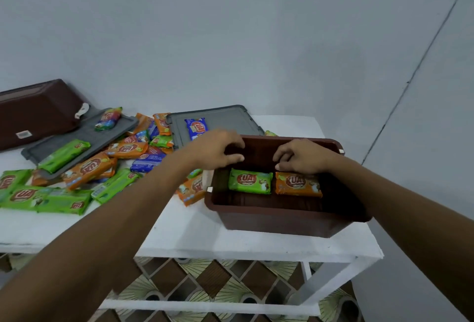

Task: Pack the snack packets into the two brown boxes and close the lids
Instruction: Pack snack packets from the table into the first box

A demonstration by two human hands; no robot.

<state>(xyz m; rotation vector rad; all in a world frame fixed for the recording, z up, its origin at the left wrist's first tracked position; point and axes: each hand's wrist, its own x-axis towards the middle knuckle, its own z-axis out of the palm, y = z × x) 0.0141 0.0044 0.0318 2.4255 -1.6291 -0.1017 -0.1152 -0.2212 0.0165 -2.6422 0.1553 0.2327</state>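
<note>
Open brown box [282, 221] sits on right part of white table [195, 234], close to near edge. Inside, 2 pkts lie flat on the bottom side by side: green packet [250, 181] left, orange packet [298, 184] right, narrow gap btwn them. Both hands are over the box.

Left hand [215, 150] hovers at box's far-left corner, fingers loosely curled, nothing in them. Green packet lies just nearer & lower, apart from the fingertips.

Right hand [304, 156] is lower, inside the box, fingers curled w/ tips at far edge of orange packet. Can't tell if it pinches the pkt or only touches it.

Second brown box [38, 114] is far left, tipped off its base. Both grey lids are off. Left lid [107, 137] is beside that box w/ a green & a multicolour pkt on it. Right lid [230, 119] is just beyond the open box w/ a blue packet [196, 128] on it. Loose pile of packets [89, 168] covers left of table: green, orange, blue, overlapping.
</note>
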